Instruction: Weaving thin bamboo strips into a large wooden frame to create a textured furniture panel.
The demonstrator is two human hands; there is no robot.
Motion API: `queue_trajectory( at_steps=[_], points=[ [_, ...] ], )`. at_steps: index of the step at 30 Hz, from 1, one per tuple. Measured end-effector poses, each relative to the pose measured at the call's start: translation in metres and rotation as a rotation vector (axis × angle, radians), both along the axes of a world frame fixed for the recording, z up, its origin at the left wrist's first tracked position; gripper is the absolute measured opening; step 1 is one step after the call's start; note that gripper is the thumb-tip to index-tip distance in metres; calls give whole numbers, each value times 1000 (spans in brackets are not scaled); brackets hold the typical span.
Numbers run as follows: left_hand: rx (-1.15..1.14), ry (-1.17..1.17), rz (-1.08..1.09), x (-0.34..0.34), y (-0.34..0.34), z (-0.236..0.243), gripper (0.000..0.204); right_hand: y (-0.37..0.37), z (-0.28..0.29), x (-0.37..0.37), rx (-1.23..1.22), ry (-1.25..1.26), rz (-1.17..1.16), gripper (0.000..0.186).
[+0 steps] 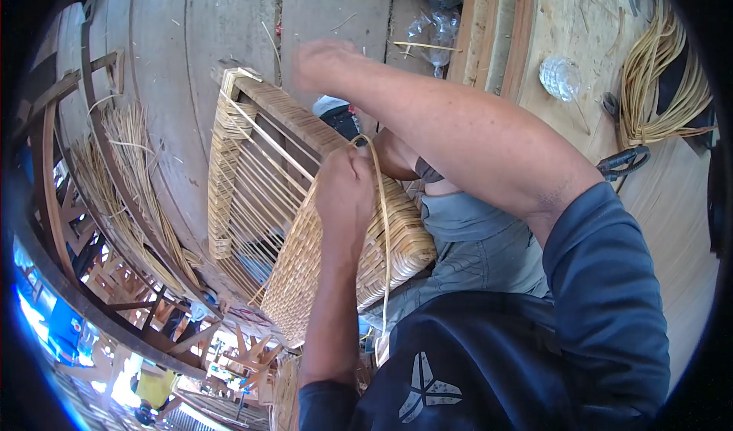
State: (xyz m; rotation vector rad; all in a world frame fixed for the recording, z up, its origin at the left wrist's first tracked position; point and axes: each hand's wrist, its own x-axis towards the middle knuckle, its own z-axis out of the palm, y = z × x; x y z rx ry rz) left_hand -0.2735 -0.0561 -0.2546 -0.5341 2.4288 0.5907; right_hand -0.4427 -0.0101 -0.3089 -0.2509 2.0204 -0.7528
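Observation:
A wooden frame (282, 109) wound with pale rattan lies across my legs, with open parallel strands (248, 202) on its left part and dense weave (294, 278) nearer me. My left hand (343, 183) is closed at the top of the woven part, gripping a loose rattan strand (382, 217) that loops up and hangs down on the right. My right hand (321, 61) is raised above the frame's upper end, smeared by motion, so its fingers and anything in them are unclear. My foot in a dark sandal (336, 114) is partly hidden behind my forearm.
Coiled rattan (653, 72) and a clear plastic cup (560, 77) rest on boards at right. Plastic bags (439, 38) lie at top. Loose rattan bundles (134, 164) and curved wooden frames (57, 202) line the left. A person in yellow (153, 389) is visible at lower left.

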Motion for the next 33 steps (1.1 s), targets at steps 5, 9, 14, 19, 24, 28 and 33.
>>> queue_trajectory(
  at_steps=[5, 9, 14, 19, 24, 28, 33],
  points=[
    [102, -181, 2, 30, 6, 18, 28, -7, -12, -1, -75, 48, -78, 35],
    [169, -29, 158, 13, -57, 24, 27, -11, 0, -3, -91, 15, -157, 36],
    [174, -153, 274, -8, -106, 17, 35, -15, 1, -5, -93, -11, -150, 37],
    [21, -188, 264, -7, -114, 11, 44, -13, 1, -3, -96, 16, -123, 40],
    [113, -131, 339, 21, -128, -1, 43, -6, 4, -6, -129, 48, -81, 43],
    [240, -280, 459, 35, -140, 5, 38, -5, 1, -7, -231, 270, -181, 42],
    [494, -473, 731, 106, -200, 30, 38, 25, 23, -15, -599, 211, -440, 34]
  ],
)
